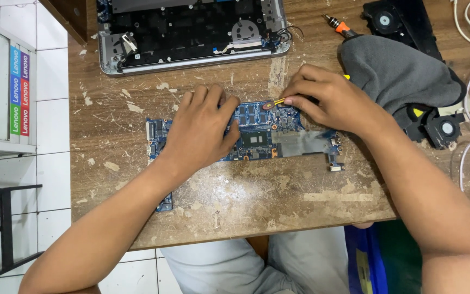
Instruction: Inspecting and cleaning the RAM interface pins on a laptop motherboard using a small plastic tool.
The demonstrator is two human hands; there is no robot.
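Two hands work: left hand (pixel 201 132) flat, fingers apart, on the crosswise blue circuit board (pixel 257 130); right hand (pixel 330 100) fingers clamp a left-pointing screwdriver (pixel 276 102).

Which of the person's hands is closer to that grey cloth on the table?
The right. The right hand works on the blue circuit board just beside the grey cloth, its wrist almost against it. The left hand presses the board farther left.

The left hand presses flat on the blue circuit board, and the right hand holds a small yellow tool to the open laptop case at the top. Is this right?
Not quite. The right hand holds the small yellow tool to the blue circuit board itself, not to the open laptop case, which lies untouched further up. The left hand does press flat on the board. The head view shows this.
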